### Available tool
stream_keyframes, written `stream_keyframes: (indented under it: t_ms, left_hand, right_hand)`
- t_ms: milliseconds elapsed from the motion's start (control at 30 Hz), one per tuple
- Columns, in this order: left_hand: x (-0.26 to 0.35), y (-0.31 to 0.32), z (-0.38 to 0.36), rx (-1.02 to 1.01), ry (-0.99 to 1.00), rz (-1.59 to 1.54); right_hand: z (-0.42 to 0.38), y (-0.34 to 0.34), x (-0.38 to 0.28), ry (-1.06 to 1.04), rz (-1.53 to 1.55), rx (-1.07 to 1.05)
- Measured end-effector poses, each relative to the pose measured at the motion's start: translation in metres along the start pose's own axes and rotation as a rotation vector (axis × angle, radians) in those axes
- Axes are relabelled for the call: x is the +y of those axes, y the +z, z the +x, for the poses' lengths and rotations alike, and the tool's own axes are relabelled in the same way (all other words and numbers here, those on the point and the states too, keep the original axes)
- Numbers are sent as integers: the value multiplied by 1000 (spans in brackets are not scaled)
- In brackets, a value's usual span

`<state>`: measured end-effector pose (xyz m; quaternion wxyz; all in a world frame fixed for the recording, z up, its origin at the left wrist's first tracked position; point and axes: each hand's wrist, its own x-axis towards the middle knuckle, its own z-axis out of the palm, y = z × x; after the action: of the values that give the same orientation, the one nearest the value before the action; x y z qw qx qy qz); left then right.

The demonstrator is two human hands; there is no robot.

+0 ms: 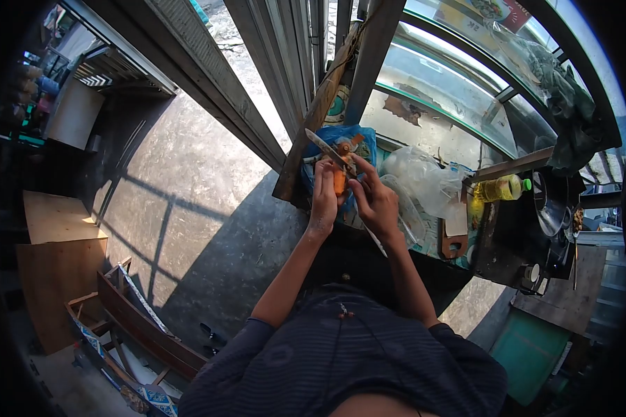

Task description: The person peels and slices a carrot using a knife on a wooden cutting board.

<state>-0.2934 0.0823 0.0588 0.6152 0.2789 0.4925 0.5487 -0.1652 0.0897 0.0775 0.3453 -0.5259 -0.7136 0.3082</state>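
An orange carrot [339,182] is held upright by my left hand [322,203], whose fingers are wrapped round it. My right hand [378,207] is closed on a knife [320,144], its blade lying slantwise across the upper part of the carrot and pointing to the upper left. Most of the knife's handle is hidden by my fingers. Just behind both hands is an open blue plastic bag [366,137], with brownish-orange scraps or peel in front of it that I cannot make out clearly.
Right of my hands lie clear plastic bags [421,182] and a wooden cutting board [454,247]. A yellow oil bottle [499,188] with a green cap lies near a dark wok [551,208]. A glass case [452,90] stands behind; a wooden post [325,97] rises at left.
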Motion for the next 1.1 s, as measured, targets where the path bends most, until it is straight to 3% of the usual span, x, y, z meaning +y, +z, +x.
stream_keyframes:
  t_ms: [67,133,167,233,400,567,700,833,1100]
  left_hand:
    - [-1,3,-2,-19,-7,-10]
    - [-5,3,0,-13,-36,-20]
    - [-9,8,6,91,29,-77]
    - [-5,2,12,44,31,-82]
    - [-10,6,15,62,143,19]
    - [-7,10,-1,-37,-83,-37]
    - [-13,10,13,10,102,-47]
    - [-6,9,14,-20,17,13]
    - [-8,10,21,-38,115,-15]
  right_hand:
    - [10,-11,2,99,46,-30]
    - [9,-14,5,56,17,-79]
    - [7,-15,6,27,10,-110]
    - [3,-19,-1,22,-4,-209]
    - [2,-14,0,22,-66,-130]
    - [18,-24,13,97,-15,-44]
    - [7,-29,7,6,-31,-188]
    - [1,-24,6,-22,-64,-129]
    - [1,-13,1,-5,-203,-5]
